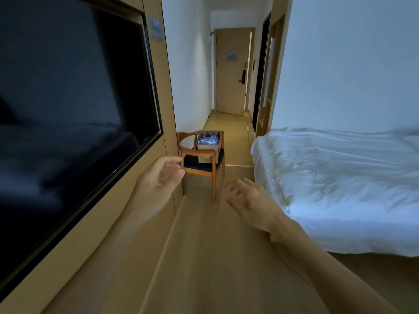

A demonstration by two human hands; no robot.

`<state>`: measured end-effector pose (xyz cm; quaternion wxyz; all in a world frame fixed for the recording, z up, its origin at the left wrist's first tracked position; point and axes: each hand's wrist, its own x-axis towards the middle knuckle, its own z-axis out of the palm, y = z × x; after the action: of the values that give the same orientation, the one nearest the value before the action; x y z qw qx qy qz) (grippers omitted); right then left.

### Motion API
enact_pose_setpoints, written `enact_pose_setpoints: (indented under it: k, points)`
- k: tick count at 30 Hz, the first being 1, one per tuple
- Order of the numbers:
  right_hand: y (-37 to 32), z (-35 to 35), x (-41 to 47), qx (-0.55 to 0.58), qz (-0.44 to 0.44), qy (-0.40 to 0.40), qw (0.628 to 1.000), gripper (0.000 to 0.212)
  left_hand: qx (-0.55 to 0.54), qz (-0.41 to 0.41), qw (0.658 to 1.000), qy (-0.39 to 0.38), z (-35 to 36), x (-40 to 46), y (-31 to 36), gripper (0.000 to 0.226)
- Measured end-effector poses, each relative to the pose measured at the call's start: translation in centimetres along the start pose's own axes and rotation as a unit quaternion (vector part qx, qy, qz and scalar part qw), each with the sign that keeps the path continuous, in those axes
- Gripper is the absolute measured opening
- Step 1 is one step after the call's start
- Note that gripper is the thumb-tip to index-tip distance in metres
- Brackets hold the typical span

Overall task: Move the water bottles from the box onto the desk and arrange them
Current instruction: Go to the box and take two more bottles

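A cardboard box stands on the seat of a wooden armchair some way ahead, and several water bottles show in its open top. My left hand is raised in front of me with fingers loosely curled, holding nothing. My right hand is held out lower, palm down, fingers relaxed and empty. Both hands are well short of the chair and box. No desk is in view.
A large dark TV is set into the wooden wall panel on the left. A bed with white bedding fills the right. Wooden floor runs between them to a corridor with a closed door.
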<state>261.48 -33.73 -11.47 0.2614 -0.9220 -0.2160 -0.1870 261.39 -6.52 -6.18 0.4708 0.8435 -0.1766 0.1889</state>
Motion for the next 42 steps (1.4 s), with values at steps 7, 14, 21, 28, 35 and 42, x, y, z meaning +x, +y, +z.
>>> enact_pose_setpoints:
  k: [7, 14, 21, 28, 35, 42]
  points:
    - [8.3, 3.1, 12.2, -0.028, 0.024, -0.005, 0.999, 0.02, -0.038, -0.003, 0.999, -0.005, 3.8, 13.9, -8.2, 0.023]
    - [15.7, 4.1, 21.8, -0.034, 0.058, 0.015, 0.998, 0.021, -0.052, 0.004, 0.998, -0.039, 8.2, 27.1, -13.4, 0.021]
    - [25.7, 6.5, 29.9, -0.029, 0.093, -0.002, 0.995, 0.025, -0.061, -0.008, 0.996, -0.06, 14.8, 37.6, -19.0, 0.017]
    - [37.2, 7.8, 40.2, 0.004, 0.081, -0.012, 0.997, 0.027, -0.046, -0.049, 0.996, -0.064, 21.8, 48.7, -23.7, 0.018]
    - [46.0, 9.1, 50.5, 0.021, 0.054, -0.05, 0.997, 0.027, -0.035, -0.089, 0.994, -0.048, 26.3, 57.8, -27.0, 0.016]
    - [53.2, 13.0, 59.0, 0.02, 0.037, -0.074, 0.996, 0.029, -0.054, -0.128, 0.99, -0.033, 29.3, 65.4, -32.9, 0.019]
